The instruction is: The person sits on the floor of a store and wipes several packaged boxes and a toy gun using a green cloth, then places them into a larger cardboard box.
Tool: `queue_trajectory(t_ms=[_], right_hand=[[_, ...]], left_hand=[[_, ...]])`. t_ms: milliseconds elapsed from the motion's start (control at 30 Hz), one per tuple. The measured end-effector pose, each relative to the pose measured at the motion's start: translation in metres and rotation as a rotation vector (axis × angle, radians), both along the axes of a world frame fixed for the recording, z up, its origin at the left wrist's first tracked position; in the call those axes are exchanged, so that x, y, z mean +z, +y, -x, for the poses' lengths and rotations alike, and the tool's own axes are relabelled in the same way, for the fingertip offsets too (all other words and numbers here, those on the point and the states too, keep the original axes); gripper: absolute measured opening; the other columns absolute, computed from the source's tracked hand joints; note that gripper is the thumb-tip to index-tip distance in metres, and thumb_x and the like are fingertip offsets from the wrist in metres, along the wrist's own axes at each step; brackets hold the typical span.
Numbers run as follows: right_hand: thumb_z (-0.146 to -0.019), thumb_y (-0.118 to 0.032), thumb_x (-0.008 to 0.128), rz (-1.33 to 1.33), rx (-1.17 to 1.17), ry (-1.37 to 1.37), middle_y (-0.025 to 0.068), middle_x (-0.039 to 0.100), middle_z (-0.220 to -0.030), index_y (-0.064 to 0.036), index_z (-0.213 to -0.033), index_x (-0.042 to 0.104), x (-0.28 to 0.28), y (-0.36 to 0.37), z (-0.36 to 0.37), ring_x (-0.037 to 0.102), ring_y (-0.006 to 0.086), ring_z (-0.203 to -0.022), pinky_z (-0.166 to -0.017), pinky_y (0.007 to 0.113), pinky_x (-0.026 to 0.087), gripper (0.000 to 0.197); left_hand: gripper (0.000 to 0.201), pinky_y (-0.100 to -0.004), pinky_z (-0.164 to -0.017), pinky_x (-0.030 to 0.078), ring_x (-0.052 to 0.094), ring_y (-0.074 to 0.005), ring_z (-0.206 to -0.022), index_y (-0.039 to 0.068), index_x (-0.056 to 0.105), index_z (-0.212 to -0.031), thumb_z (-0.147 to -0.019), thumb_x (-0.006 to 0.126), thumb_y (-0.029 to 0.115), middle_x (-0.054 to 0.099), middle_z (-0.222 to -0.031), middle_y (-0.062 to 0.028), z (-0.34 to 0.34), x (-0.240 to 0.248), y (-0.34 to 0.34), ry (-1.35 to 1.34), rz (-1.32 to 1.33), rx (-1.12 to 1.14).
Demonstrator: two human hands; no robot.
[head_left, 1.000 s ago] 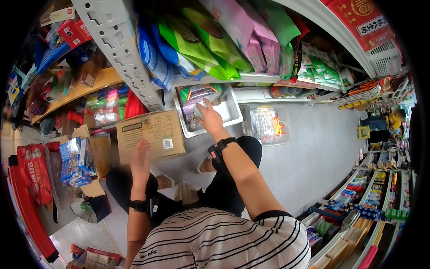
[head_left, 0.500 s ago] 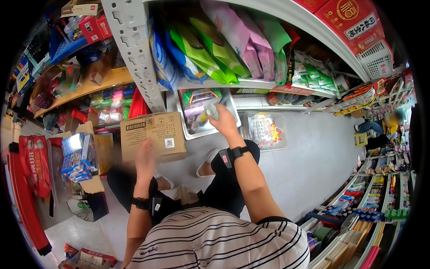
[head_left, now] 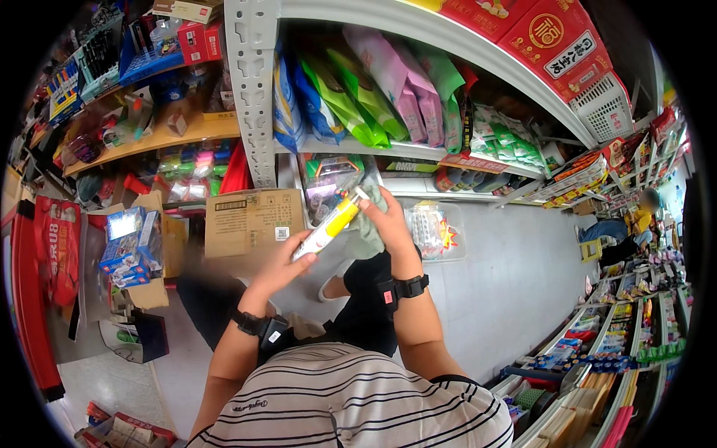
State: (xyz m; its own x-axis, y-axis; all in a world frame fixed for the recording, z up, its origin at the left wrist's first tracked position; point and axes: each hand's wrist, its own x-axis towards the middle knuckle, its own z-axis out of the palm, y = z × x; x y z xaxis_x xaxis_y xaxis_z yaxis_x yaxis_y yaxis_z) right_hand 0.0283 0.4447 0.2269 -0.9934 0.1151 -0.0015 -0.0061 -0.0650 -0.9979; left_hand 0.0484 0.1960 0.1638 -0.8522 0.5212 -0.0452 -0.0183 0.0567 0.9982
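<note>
A slim yellow-and-white tube [head_left: 332, 228] is in my left hand [head_left: 280, 269], whose fingers wrap its white lower end. It tilts up to the right. My right hand [head_left: 393, 228] holds a grey-green cloth [head_left: 366, 235] beside the tube's upper end, where a pale tip shows. Whether the cloth presses on the tube I cannot tell. Beyond my hands a white bin holds a green-and-black package [head_left: 334, 166] and other wrapped items, partly hidden by the tube and cloth. Left of it stands a closed brown cardboard box [head_left: 250, 216].
Bagged goods [head_left: 351, 97] fill the shelf ahead, beside a white perforated upright [head_left: 254, 89]. A clear tub [head_left: 437, 231] of packets sits on the floor to the right. Blue boxes [head_left: 131, 250] stand in an opened carton at left. Another person [head_left: 638, 222] is far right.
My left hand has moved from the cardboard box to the tube and grips it. The tube and cloth have come up out of the bin toward me. The view has shifted slightly.
</note>
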Motion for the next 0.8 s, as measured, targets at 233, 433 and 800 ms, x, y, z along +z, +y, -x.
queue_trajectory(t_ms=[233,433,800], right_hand=[[-0.100,-0.039,0.036,0.370,-0.106,0.135,0.0087,0.058,-0.118,-0.0030,-0.126,0.049,0.000,-0.013,0.008,0.054,0.0183,-0.109,-0.094,0.030,0.042,0.046],[-0.092,-0.030,0.058,-0.399,0.028,0.340,0.0084,0.063,-0.108,-0.0009,-0.119,0.055,0.018,-0.045,-0.001,0.059,0.0177,-0.098,-0.087,0.030,0.046,0.040],[-0.080,-0.015,0.074,-0.195,-0.016,0.336,0.0055,0.065,-0.102,-0.0018,-0.111,0.060,0.019,-0.044,0.000,0.060,0.0122,-0.091,-0.083,0.027,0.047,0.037]], left_hand=[[0.053,-0.0218,-0.057,0.044,0.053,-0.0077,-0.064,0.001,0.036,-0.138,-0.093,0.056,0.018,0.058,-0.084,-0.0047,-0.017,0.012,-0.008,-0.100,-0.077,0.053],[0.047,-0.0200,-0.050,0.039,0.050,-0.0070,-0.059,0.002,0.040,-0.134,-0.095,0.053,0.025,0.055,-0.081,-0.0026,-0.023,0.018,-0.013,-0.128,-0.163,0.006],[0.043,-0.0188,-0.046,0.033,0.047,-0.0066,-0.056,0.002,0.046,-0.122,-0.096,0.050,0.036,0.053,-0.077,-0.0019,-0.023,0.033,-0.015,-0.192,-0.196,-0.064]])
